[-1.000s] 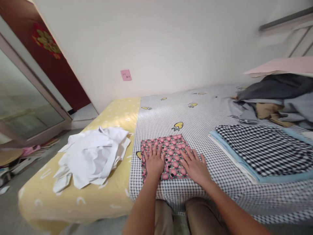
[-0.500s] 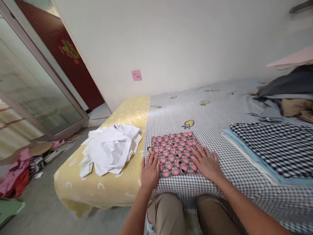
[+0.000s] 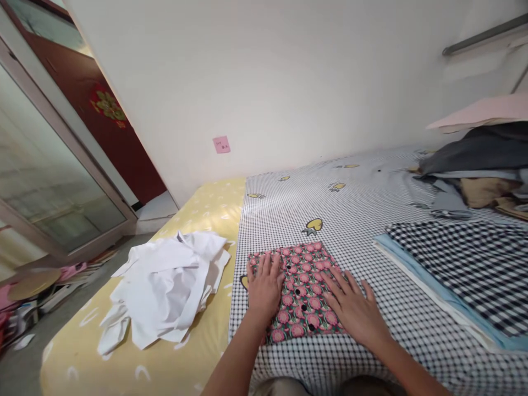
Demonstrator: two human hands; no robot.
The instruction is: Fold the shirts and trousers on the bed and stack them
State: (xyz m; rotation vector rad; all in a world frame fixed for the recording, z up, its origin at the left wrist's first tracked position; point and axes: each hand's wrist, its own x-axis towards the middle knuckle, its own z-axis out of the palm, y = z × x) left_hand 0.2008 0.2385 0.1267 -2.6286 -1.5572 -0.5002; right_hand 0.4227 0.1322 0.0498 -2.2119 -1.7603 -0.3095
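A folded pink floral cloth (image 3: 303,275) with black buttons lies flat on the black-and-white checked bedsheet (image 3: 330,220), near the bed's front edge. My left hand (image 3: 264,287) rests flat on the cloth's left side, fingers stretched out. Over the cloth's lower right edge my right hand (image 3: 352,308) lies flat too, fingers spread, partly on the sheet. Neither hand holds anything.
A crumpled white garment (image 3: 165,283) lies on the yellow mattress part (image 3: 206,209) to the left. A folded checked cloth on a light blue one (image 3: 466,264) sits at the right, with a pile of dark clothes (image 3: 474,159) behind. Clutter lies on the floor at far left.
My left hand slid from the sheet beside the cloth back onto its left side. My right hand stays at the right edge. The view shifted lower, hiding my knees.
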